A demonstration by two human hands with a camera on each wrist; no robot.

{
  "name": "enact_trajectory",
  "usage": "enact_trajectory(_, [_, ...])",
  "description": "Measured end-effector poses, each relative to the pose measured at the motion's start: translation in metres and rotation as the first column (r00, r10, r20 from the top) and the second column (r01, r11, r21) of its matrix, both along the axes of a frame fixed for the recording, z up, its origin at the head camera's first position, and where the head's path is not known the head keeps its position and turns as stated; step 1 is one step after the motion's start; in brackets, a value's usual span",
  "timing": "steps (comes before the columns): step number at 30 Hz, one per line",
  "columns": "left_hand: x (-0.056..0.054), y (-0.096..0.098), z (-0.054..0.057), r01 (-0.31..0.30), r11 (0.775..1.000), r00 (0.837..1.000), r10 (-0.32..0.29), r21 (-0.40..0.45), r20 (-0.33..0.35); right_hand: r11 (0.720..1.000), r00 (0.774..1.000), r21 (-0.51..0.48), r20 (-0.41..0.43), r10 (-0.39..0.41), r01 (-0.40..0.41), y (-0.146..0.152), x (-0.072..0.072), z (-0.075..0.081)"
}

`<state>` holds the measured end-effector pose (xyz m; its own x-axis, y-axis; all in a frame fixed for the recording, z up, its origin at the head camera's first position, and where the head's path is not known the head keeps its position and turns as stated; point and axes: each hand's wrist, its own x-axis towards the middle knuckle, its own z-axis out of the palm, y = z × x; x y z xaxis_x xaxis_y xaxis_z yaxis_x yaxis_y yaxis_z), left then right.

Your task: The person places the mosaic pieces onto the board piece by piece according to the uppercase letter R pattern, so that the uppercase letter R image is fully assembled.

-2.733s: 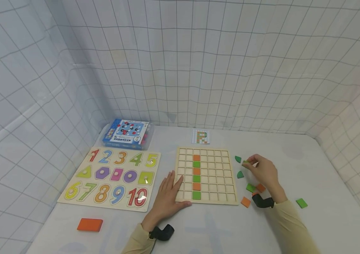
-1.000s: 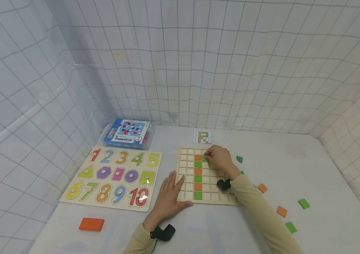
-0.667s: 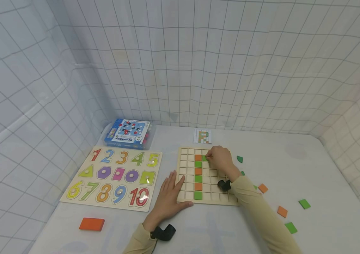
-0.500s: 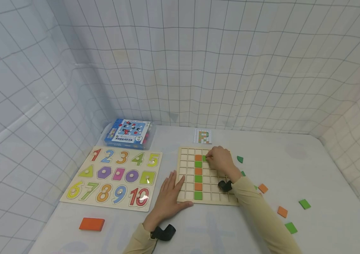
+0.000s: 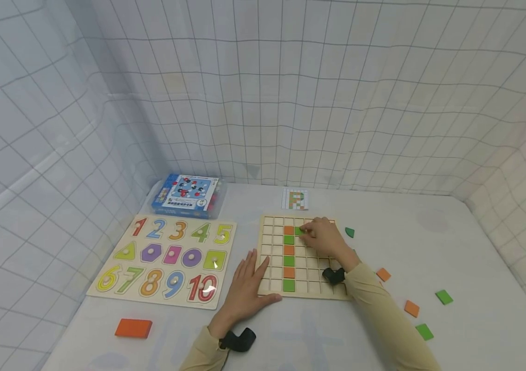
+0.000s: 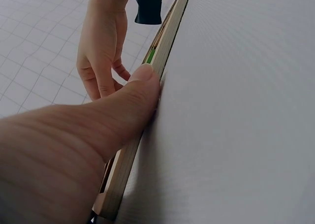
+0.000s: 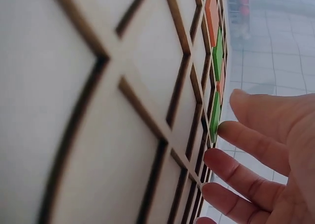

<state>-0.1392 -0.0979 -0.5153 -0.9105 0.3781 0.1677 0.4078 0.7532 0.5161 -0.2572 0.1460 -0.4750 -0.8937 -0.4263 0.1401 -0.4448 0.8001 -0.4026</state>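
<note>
- Pale cloth walls (image 5: 267, 103) with dark crossing lines stand around a white table (image 5: 300, 337).
- Near the middle of the table, a wooden grid board (image 5: 315, 286) lies flat, with many little square slots.
- One line of six tiles (image 5: 289, 261) runs up the grid board. Orange and green take turns, with orange at the top.
- Just right of that top orange one is a green tile (image 5: 298, 232), at the next slot over. It is hard to tell if it sits all the way down.
- The right hand (image 5: 326, 238) touches this green tile with its pointing finger. Its thumb and finger are apart, with a gap between them.
- The left hand (image 5: 245, 288) rests on the left edge of the grid board, fingers straight and thumb spread out. The thumb touches the near edge.
- Right of the grid board lie a dark green curved piece (image 5: 349, 232), two loose orange tiles (image 5: 412, 308) and two loose green tiles (image 5: 444, 297).
- Behind the grid board is a small picture card (image 5: 295, 199).
- Over on the left is a number board (image 5: 204, 246) with bright numbers and shapes. A blue box (image 5: 186, 195) sits behind it, and an orange block (image 5: 133, 328) lies in front.
- Each wrist wears a black gadget (image 5: 239, 340).
</note>
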Motion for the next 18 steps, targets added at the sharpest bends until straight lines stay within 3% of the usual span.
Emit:
enact_trajectory(6, [0.0, 0.0, -0.001, -0.002, 1.0, 1.0, 0.002, -0.005, 0.006, 0.998, 1.0, -0.054, 0.006, 0.011, -0.011, 0.006, 0.008, 0.004])
enact_trajectory(11, [0.0, 0.0, -0.002, 0.001, 1.0, 1.0, -0.001, 0.003, 0.003, 0.986, 0.999, -0.164, -0.037, -0.017, 0.011, 0.02, 0.018, 0.011])
enact_trajectory(18, [-0.001, 0.0, -0.004, 0.008, 1.0, 1.0, -0.007, 0.013, -0.029, 0.975, 0.968, -0.215, -0.228, -0.101, 0.051, 0.046, 0.034, 0.019])
